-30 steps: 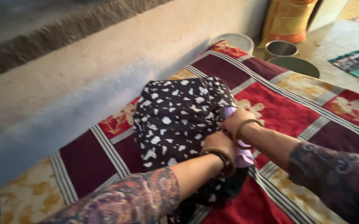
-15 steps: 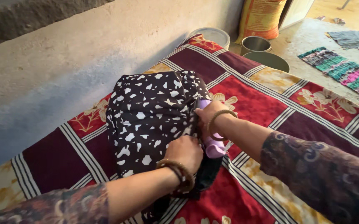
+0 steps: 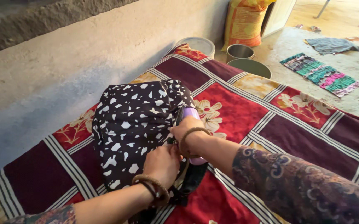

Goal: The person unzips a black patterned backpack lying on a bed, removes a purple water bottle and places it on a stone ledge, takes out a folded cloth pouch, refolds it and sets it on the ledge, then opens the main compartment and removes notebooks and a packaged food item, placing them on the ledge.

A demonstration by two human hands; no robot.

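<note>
Head view. A black bag with white blotches (image 3: pixel 136 124) lies on a patterned blanket (image 3: pixel 279 120) of red and maroon panels with pale stripes and cream flowers. The bag is the landmark here; all else is placed from it.

The left hand (image 3: pixel 162 162) is closed on the bag's near right edge, fingers curled into the fabric, gripping it. A stack of dark and brown bangles (image 3: pixel 151 188) sits on that wrist, just below the bag's near corner.

The right hand (image 3: pixel 186 129) is at the bag's right side, touching the left hand's knuckles. It presses against a lilac object (image 3: pixel 191 113) that pokes out between bag and hand. The fingers are bent, but whether they clasp the lilac object or the bag cannot be told. A thin brown bangle (image 3: pixel 192 137) circles that wrist. Both forearms wear dark paisley sleeves (image 3: pixel 295 186).

Left of the bag runs a rough plastered wall (image 3: pixel 71 62), close alongside.

Beyond the bag's far end, off the blanket's far edge: a pale lidded tub (image 3: pixel 197 44), a steel pot (image 3: pixel 240 51), and a green basin (image 3: pixel 252 67) beside it. Behind those stands an orange sack (image 3: pixel 245 23).

Far right of the bag, well apart, a striped rag mat (image 3: pixel 320 74) lies on the bare floor, with a grey cloth (image 3: pixel 332 45) past it.
</note>
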